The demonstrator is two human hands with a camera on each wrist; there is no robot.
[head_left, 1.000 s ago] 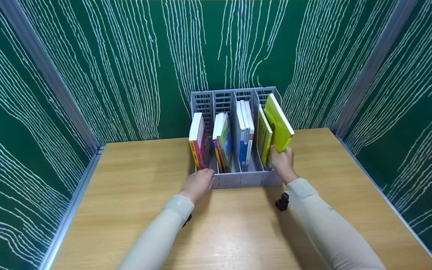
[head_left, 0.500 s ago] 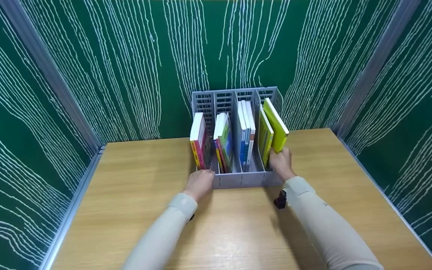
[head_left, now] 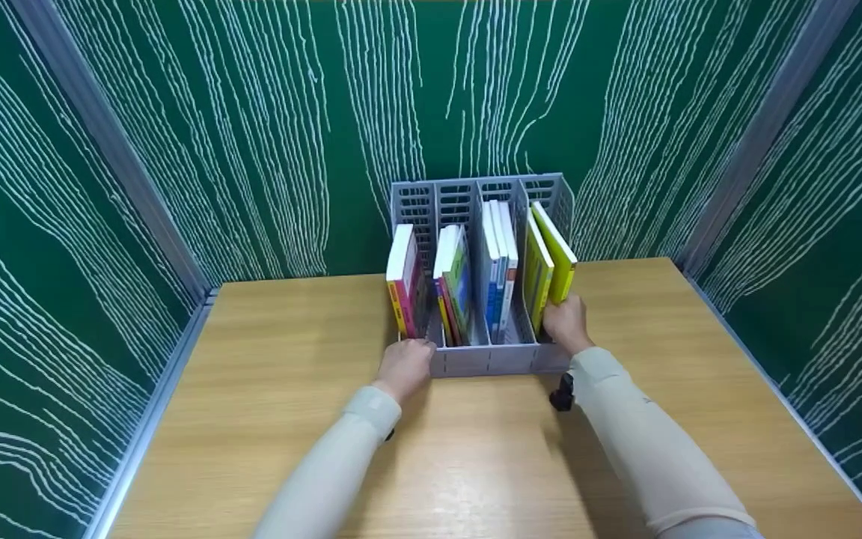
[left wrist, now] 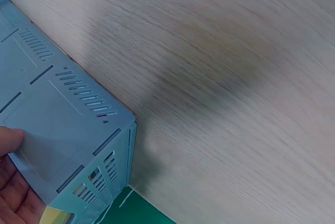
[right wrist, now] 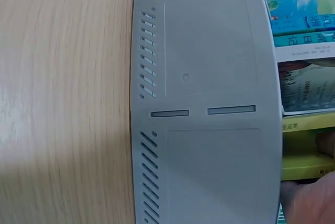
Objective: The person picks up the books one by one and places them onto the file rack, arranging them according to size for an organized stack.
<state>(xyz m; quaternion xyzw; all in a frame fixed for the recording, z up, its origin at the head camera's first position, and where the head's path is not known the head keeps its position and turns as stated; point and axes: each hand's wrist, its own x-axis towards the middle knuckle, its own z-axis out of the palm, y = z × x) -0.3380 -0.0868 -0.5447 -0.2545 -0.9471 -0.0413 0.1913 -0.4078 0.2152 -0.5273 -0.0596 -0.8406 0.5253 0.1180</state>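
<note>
A grey file rack (head_left: 491, 362) stands near the back of the table, its upright dividers making several slots. My right hand (head_left: 567, 323) holds the lower spine end of a yellow-green book (head_left: 563, 271) in the rightmost slot. This book leans slightly right, beside another yellow-green book (head_left: 539, 271). In the right wrist view, part of my right hand (right wrist: 313, 200) shows behind the rack's front wall (right wrist: 214, 171). My left hand (head_left: 406, 368) grips the rack's front left corner. The left wrist view shows its thumb (left wrist: 9, 141) on the front wall and its fingers curled behind.
Pink-and-yellow-spined books (head_left: 405, 284) fill the leftmost slot. Green and red ones (head_left: 453, 288) stand in the second, and white-and-blue ones (head_left: 500, 273) in the third. Green walls with white lines enclose the wooden table (head_left: 296, 359) at the back and sides.
The yellow-green book in my right hand has sunk lower into the rightmost slot and tipped left, closer to its neighbour. My left hand has kept its grip at the rack's corner.
</note>
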